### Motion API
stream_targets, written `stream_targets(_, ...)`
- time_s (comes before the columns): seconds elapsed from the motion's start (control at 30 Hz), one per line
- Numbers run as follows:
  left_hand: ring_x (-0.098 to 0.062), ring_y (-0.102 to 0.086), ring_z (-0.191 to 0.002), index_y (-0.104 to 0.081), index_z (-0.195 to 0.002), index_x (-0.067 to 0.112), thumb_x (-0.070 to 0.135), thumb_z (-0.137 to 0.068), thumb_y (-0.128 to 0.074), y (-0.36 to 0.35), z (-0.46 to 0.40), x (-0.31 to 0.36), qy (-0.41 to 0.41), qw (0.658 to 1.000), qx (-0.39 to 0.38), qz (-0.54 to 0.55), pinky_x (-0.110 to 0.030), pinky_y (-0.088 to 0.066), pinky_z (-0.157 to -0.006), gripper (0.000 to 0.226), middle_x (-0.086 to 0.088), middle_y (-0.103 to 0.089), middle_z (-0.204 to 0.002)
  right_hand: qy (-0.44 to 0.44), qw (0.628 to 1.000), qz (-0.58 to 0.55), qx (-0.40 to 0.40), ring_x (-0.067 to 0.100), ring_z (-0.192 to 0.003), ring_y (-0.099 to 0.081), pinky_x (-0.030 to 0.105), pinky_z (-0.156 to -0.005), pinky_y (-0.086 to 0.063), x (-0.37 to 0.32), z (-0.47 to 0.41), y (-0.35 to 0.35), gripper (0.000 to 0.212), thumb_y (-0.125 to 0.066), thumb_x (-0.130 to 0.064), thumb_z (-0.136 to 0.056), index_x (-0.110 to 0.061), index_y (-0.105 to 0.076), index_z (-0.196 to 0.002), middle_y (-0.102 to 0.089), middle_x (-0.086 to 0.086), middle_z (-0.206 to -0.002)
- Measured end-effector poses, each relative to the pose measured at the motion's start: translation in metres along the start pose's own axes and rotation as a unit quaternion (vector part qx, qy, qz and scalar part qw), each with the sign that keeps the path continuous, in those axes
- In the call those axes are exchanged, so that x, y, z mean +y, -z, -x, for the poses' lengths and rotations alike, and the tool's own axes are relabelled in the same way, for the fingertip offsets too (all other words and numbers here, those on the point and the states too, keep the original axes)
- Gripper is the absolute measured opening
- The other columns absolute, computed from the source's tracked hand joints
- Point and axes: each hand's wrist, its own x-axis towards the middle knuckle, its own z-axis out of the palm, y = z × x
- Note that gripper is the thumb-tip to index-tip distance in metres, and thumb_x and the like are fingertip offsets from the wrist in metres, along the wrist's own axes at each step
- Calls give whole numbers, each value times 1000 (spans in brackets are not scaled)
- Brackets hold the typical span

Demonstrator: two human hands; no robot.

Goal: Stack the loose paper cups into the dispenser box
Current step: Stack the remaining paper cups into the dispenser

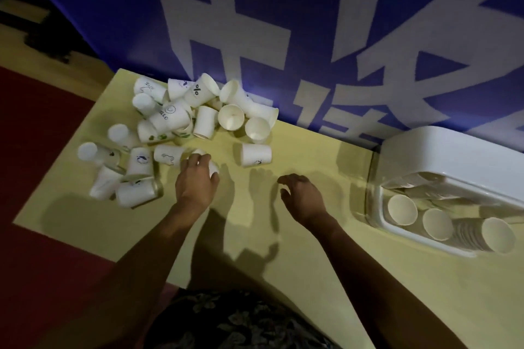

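My left hand [197, 178] curls over cup [212, 170] lying on its side at near edge of heap [175, 127], fingers wrapped round wall. My right hand [302, 195] hovers above table [283, 278], fingers loosely bent, holding nothing. Dispenser box [442, 156] sits far right, three stacks [433, 224] already inside. I judge cups light, thin, easily crushed: grip gently mid-wall, near stiffer rim, nest mouth to base.

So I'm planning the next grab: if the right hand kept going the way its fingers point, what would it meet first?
Probably the lone cup lying on its side; the right hand points up-left toward it over bare table, though depth is unclear.
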Motion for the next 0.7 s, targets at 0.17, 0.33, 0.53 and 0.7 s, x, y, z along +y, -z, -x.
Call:
stream_targets(0.17, -33, -38, -123, -46, -134, 10, 18, -88, -58, 3, -33, -32, -5, 999, -29, 21, -43, -39, -97, 48, -14, -44, -135, 46, 998, 39, 13, 35, -112, -54, 43, -89, -50, -40, -45, -18, 46, -57, -4, -83, -13, -59, -128, -61, 9, -128)
stream_targets(0.33, -31, -41, -121, -48, -133, 12, 17, -89, -55, 1, -51, -48, -18, 996, -72, 46, -44, -43, -93, 44, -12, -47, -132, 71, 993, 97, 9, 39, -129, -42, 46, -107, -39, -57, -87, -34, 59, -49, -5, -84, -17, -46, -142, -43, 16, -147)
stream_targets(0.53, -30, -54, -106, -55, -123, 17, 8, -85, -52, -2, -66, -60, -30, 990, -95, 100, -39, -47, -85, 39, -9, -54, -119, 16, 982, 187, -33, 35, -117, -47, 45, -88, -46, -67, -104, -41, 51, -50, -13, -94, -26, -39, -142, -39, 6, -147)
stream_targets(0.7, -23, -64, -89, -64, -114, 18, 5, -83, -62, -12, -63, -66, -26, 972, -136, 190, -28, -50, -82, 33, -6, -66, -102, -44, 988, 147, -19, 31, -95, -57, 43, -70, -56, -64, -94, -40, 28, -59, -23, -93, -18, -58, -120, -49, 6, -123)
